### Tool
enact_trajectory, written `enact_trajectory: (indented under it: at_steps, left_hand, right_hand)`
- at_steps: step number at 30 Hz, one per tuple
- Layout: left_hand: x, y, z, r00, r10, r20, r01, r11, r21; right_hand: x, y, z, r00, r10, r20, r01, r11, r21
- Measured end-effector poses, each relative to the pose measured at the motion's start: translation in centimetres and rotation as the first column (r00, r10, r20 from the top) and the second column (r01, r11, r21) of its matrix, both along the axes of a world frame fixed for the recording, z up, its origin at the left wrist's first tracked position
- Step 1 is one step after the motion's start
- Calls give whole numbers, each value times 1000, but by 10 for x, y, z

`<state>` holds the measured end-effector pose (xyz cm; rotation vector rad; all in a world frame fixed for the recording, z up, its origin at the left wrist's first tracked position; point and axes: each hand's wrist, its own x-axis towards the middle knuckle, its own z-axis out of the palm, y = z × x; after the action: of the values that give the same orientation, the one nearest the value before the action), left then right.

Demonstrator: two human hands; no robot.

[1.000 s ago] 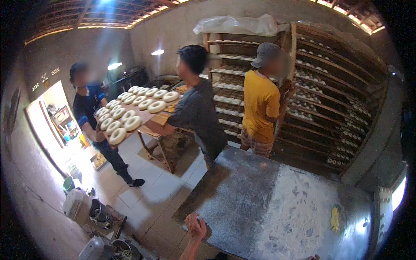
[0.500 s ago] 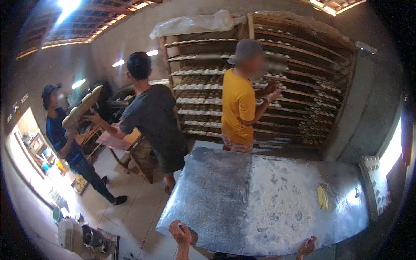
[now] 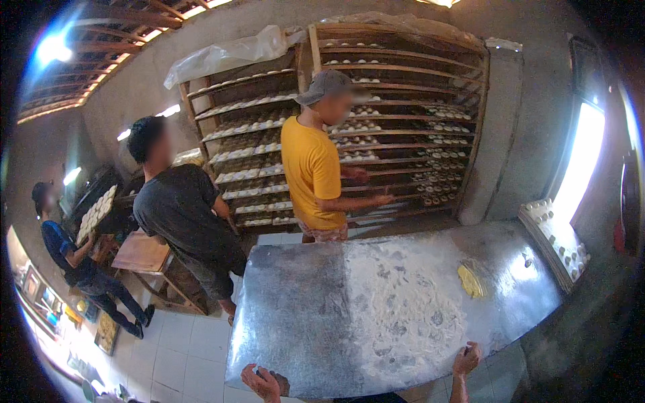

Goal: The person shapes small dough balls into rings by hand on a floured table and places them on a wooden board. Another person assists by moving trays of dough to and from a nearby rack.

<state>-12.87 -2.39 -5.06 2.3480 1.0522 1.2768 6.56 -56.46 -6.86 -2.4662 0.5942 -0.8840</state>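
Observation:
My left hand is at the near left corner of the metal-topped table, fingers curled, its dark reflection on the sheet beside it. A small dark spot shows by the fingers; what it is I cannot make out. At the near edge, further right, my right hand is also closed, with another dark spot at its fingertips. White flour is spread over the middle of the tabletop. Beyond the right hand lies a flattened yellow lump, perhaps dough or fat.
A tray of small round pieces stands at the table's right end. Behind the table, a person in yellow faces wooden racks of dough pieces. To the left are a person in dark grey, a wooden table and a person holding a tray.
The view has swung to the right. The person in grey has let go of the tray and turned toward the racks; the person at far left holds it alone. My hands stay at the edge.

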Motion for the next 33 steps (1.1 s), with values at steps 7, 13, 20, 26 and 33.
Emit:
enact_trajectory:
  at_steps: [7, 13, 20, 26, 33]
  left_hand:
    - [1, -8, 5, 1000, -7, -23, 6, 1000, -27]
    - [1, -8, 3, 1000, -17, -2, 17, 1000, 7]
    - [1, -4, -5, 1000, 9, -20, -10, 999, -30]
    - [1, -4, -2, 1000, -14, -13, 14, 1000, -22]
    - [2, -3, -6, 1000, 1, -12, -1, 999, -52]
  right_hand:
    - [-1, -5, -5, 998, 60, 17, -60, 998, 5]
    - [-2, -3, 1, 998, 67, 5, -67, 998, 23]
    - [0, -4, -4, 999, 45, 21, -45, 999, -27]
    - [1, -4, -4, 999, 41, 21, -41, 999, -7]
    - [-1, -2, 1, 998, 56, -24, -55, 998, 31]
